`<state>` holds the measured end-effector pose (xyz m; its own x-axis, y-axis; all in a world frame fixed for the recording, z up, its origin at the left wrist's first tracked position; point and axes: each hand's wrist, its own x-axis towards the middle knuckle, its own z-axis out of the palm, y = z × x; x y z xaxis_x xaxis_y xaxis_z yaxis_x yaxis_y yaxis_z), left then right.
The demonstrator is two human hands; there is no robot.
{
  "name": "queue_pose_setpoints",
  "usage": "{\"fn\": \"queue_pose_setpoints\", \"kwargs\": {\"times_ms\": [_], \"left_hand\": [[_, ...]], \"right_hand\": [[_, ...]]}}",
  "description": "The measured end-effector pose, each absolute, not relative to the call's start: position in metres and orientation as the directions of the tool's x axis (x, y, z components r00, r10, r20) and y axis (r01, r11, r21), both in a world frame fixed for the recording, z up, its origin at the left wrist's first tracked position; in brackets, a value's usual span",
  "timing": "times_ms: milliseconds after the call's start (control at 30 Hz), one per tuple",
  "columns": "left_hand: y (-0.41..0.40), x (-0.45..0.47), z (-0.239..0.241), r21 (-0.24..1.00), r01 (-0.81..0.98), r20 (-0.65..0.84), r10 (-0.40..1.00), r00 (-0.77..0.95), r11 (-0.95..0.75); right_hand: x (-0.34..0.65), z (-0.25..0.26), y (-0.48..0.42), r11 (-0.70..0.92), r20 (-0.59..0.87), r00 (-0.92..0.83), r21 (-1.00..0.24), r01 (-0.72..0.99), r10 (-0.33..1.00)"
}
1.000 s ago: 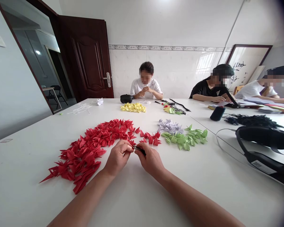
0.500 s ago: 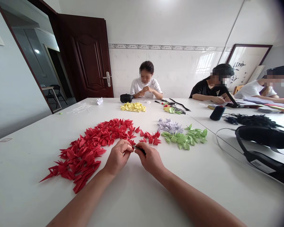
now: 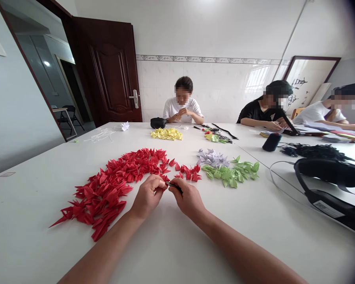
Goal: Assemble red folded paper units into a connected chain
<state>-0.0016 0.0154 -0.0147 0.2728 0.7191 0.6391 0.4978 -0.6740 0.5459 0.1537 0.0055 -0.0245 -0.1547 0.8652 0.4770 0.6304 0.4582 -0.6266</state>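
My left hand (image 3: 148, 196) is closed in a pinch on a small red paper crane (image 3: 165, 178), mostly covered by my fingers. Opposite it, my right hand (image 3: 189, 198) grips dark tweezers (image 3: 175, 187), whose tip points at the crane and reaches my left fingertips. A large curved pile of red folded paper cranes (image 3: 106, 191) lies to the left of and beyond my left hand. Several more red cranes (image 3: 192, 172) sit just past my right hand. To their right are pale lilac cranes (image 3: 212, 157) and light green cranes (image 3: 232, 173).
Yellow cranes (image 3: 167, 134) lie across the white table (image 3: 225, 232), in front of a person in white (image 3: 183, 106). On the right are a black headset (image 3: 328, 197) with a cable, a dark thread spool (image 3: 271, 142) and black cords (image 3: 319, 150). Two other people sit at the far right.
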Motion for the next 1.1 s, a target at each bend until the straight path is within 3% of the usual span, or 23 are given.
{"fn": "queue_pose_setpoints", "kwargs": {"times_ms": [133,367,633,933,1100], "left_hand": [[0.016,0.000,-0.016,0.614,0.485,0.601,0.767,0.224,-0.623],[0.014,0.006,-0.017,0.842,0.341,0.427,0.903,0.051,-0.418],[0.011,0.008,-0.016,0.928,0.216,0.275,0.949,0.154,-0.304],[0.012,0.008,-0.018,0.949,0.194,0.209,0.957,0.200,-0.247],[0.021,-0.002,-0.022,0.859,0.380,0.327,0.938,0.112,-0.345]], "right_hand": [[0.154,-0.024,0.006,0.469,0.488,-0.156,-0.628,0.621,0.859],[0.153,-0.025,0.007,0.467,0.485,-0.141,-0.660,0.589,0.863],[0.152,-0.029,0.008,0.494,0.509,-0.128,-0.695,0.522,0.851],[0.155,-0.034,0.015,0.429,0.420,-0.140,-0.743,0.515,0.896],[0.172,-0.032,0.027,0.385,0.449,-0.041,-0.711,0.588,0.893]]}}
